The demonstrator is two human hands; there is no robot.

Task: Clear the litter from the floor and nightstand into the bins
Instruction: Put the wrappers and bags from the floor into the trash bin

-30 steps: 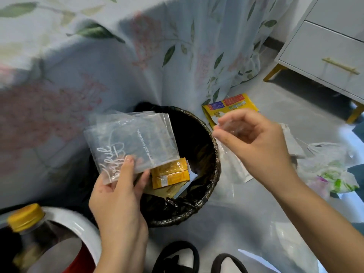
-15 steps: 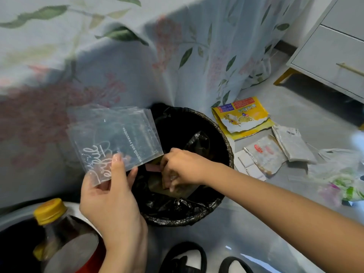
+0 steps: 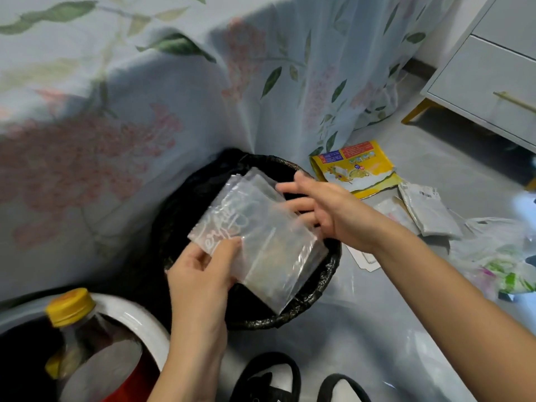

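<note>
A stack of clear plastic bags [image 3: 261,239] with white script hangs over the round black-lined bin [image 3: 327,274]. My left hand [image 3: 203,274] pinches the stack's near left corner. My right hand [image 3: 324,210] is at the stack's far right edge, fingers spread and touching the plastic; whether it grips is unclear. More litter lies on the grey floor to the right: a yellow torn packet [image 3: 356,169], a grey-white pouch [image 3: 426,210], a pale sachet [image 3: 391,211] and a crumpled clear bag with green print [image 3: 501,262].
A white-rimmed bin [image 3: 139,320] at lower left holds a brown bottle with a yellow cap [image 3: 69,306]. A floral bedsheet [image 3: 145,97] drapes behind the black bin. A white nightstand with gold legs [image 3: 490,74] stands at upper right. My black shoes [image 3: 266,378] are at the bottom.
My left hand has brought the clear bags down and right, over the black bin. My right hand came up out of the bin and now touches the bags' far edge.
</note>
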